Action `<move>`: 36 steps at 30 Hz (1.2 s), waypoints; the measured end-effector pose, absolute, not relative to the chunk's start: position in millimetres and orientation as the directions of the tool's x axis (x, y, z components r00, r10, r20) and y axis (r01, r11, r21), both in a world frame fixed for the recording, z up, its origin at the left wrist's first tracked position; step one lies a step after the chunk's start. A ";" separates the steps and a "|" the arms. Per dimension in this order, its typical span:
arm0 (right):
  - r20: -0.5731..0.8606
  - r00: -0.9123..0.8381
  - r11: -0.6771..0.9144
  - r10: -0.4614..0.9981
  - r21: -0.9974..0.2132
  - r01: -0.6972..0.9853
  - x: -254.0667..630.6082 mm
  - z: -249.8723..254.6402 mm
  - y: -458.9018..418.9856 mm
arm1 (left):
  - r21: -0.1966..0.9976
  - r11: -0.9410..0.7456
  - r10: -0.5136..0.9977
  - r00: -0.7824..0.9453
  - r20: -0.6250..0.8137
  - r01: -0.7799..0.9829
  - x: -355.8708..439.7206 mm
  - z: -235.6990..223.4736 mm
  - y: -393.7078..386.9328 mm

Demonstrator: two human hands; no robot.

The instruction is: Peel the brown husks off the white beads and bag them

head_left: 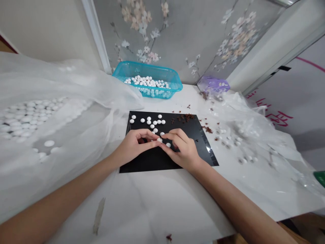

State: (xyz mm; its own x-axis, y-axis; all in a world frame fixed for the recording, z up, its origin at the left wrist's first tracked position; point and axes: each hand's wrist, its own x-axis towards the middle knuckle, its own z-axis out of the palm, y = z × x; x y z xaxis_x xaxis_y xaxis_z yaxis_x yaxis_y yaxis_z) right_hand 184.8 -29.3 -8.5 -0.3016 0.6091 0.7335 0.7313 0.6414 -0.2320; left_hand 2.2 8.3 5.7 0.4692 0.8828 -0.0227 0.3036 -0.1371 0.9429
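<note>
Nearest us, our bare forearms reach in over the white tabletop (132,203), with a small reddish-brown piece (169,237) by its near edge and a greyish strip (98,215) to the left. Next comes a black board (144,161), and above it our left hand (132,145) and right hand (186,149) meet, the thumb and fingertips of each pinching one white bead (159,139) between them. Our left fingers lie close together; our right ones curl. Past our fingertips, loose white beads (149,118) dot the board, with a reddish-brown pile (188,117) at its far right. Beside the board we have a whitish bag (119,93) at left and clear plastic (243,115) at right, both with white beads. Farther back sit a blue basket (175,88) holding more beads and a purple packet (214,84), before a floral panel (188,34).
</note>
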 end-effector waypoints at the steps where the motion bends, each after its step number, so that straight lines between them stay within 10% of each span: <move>1: 0.735 -0.302 0.643 0.607 -0.231 0.730 184.6 -8.9 -29.2 | 0.942 -0.136 0.883 0.469 -0.024 0.306 2.2 5.9 8.4; 36: 0.507 -0.246 0.453 0.826 -0.337 0.825 208.9 -9.4 -8.6 | 0.835 -0.303 0.940 0.288 0.182 0.459 5.3 3.0 7.1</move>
